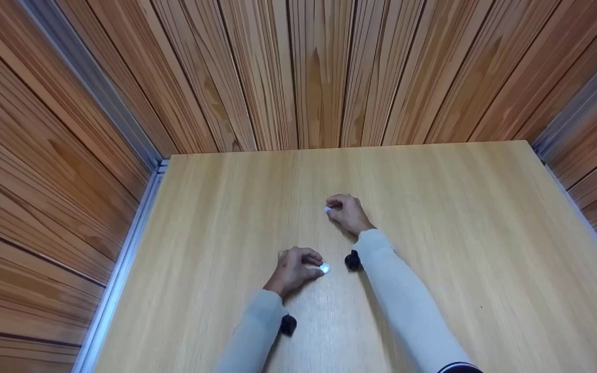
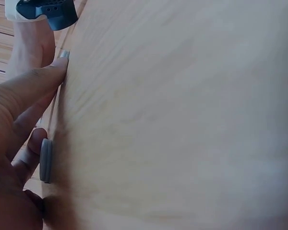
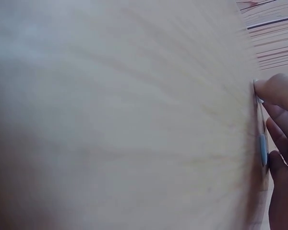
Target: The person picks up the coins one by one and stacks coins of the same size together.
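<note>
Both hands rest on a light wooden table (image 1: 433, 207). In the head view my left hand (image 1: 303, 265) curls its fingers over a small pale disc (image 1: 324, 268) lying flat on the wood. The left wrist view shows that grey disc (image 2: 46, 160) edge-on against the table, a curled finger (image 2: 31, 143) touching it and a straighter finger (image 2: 38, 84) pressing the wood. Farther out, my right hand (image 1: 339, 208) pinches a second small white disc (image 1: 327, 209) at its fingertips. In the right wrist view that disc (image 3: 262, 148) is a thin bluish sliver under the fingers (image 3: 278, 96).
Wood-panelled walls (image 1: 319, 72) close in the table at the back and both sides, with metal rails (image 1: 122, 264) along the left and right edges. A black wrist camera (image 1: 352, 260) sits on each light grey sleeve (image 1: 407, 305).
</note>
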{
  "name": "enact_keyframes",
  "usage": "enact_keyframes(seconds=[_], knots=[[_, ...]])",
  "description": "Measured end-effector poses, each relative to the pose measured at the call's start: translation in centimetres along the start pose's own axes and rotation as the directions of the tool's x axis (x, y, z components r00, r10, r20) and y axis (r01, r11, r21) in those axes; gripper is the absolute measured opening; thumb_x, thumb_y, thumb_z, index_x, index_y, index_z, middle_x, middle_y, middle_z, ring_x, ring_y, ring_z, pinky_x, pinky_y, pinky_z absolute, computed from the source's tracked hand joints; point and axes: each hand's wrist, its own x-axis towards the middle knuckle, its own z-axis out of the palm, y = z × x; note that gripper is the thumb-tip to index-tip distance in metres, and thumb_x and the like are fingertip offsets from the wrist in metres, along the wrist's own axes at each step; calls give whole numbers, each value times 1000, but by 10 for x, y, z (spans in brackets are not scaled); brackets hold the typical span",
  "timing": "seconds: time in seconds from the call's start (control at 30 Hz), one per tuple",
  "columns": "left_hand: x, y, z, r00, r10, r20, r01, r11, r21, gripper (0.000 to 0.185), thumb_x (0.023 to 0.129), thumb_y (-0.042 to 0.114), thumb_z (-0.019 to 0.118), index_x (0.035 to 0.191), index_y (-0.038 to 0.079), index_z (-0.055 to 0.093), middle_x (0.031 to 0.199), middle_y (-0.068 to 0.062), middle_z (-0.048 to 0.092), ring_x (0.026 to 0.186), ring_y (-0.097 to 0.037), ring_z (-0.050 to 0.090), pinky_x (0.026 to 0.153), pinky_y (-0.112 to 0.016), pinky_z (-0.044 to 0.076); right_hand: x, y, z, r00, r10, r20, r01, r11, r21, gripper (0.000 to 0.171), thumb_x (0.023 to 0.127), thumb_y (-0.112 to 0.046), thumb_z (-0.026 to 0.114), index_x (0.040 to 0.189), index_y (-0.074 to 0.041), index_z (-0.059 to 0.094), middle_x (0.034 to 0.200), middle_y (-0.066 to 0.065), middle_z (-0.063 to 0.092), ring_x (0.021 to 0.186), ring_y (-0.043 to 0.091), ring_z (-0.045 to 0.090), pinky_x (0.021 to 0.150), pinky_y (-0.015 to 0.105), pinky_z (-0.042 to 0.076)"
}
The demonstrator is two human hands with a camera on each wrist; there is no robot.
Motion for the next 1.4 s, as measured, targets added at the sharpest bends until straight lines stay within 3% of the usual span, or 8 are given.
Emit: enact_keyframes(seconds=[0.47,0.73,1.0,1.4], knots=[[2,0,-2,999,-34,25,33,999,37,19,81,18,84,98,22,74,85,17,73,100,-9,64,103,-46,23,-9,0,-2,1000,-7,12,7,998,-55,26,92,-5,70,117,-1,69,112,12,67,107,26,62,95,41,48],[1,-1,1,1000,8,14,-9,999,42,20,80,18,85,97,18,75,85,14,74,96,-7,67,104,-46,21,-17,0,-3,1000,-17,26,19,998,-63,23,93,-6,70,115,0,70,116,12,65,112,27,60,97,41,46],[2,1,0,999,-37,23,36,999,35,20,80,16,85,97,19,75,86,14,74,97,-9,67,104,-47,22,-23,-8,-5,998,-24,65,31,993,-112,20,94,-4,68,114,-1,71,124,14,62,121,31,54,104,43,41],[0,0,-1,1000,-5,27,5,1000,11,19,81,16,84,96,18,74,85,13,74,95,-9,67,104,-49,19,-34,-9,-9,995,-56,87,71,981,-180,15,95,-5,68,109,-2,72,120,12,62,119,29,55,104,43,41]])
